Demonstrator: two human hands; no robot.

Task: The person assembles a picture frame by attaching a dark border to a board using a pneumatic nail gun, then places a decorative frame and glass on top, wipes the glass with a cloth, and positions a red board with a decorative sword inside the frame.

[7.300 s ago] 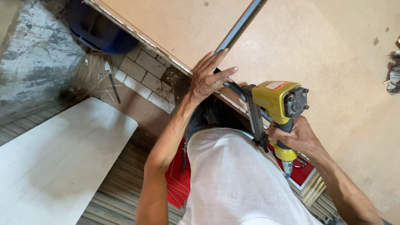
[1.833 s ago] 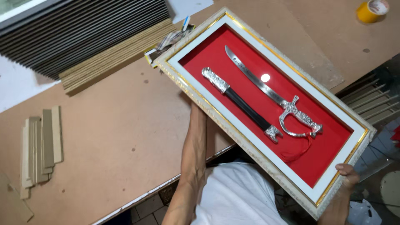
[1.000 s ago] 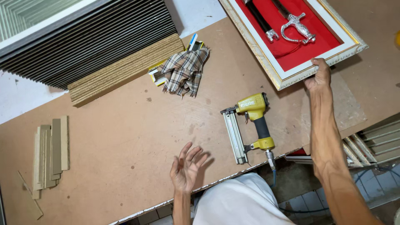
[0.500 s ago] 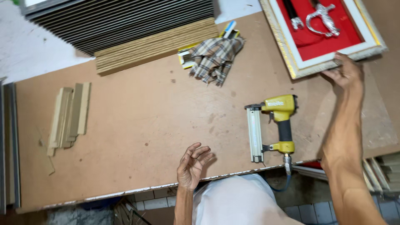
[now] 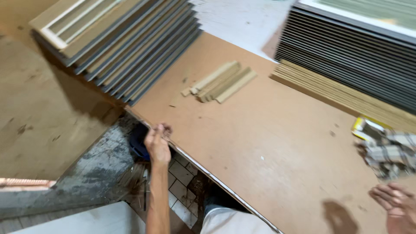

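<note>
At your far right, a small yellow-and-white rectangular package (image 5: 363,126) lies on the brown board tabletop (image 5: 277,143), touching a checked cloth (image 5: 388,154).

Left hand (image 5: 157,145) shifted to table edge (image 5: 190,157); nailer gone.

On the table (image 5: 268,130), a bundle of wood strips (image 5: 220,81) lies toward the far side, between 2 stacks of frames: one (image 5: 125,43) at the left, one (image 5: 359,56) at the right. A cloth (image 5: 388,149) lies at the right edge. The left hand (image 5: 157,145) rests at the table's near edge, the right hand (image 5: 396,203) over its near right corner.
</note>
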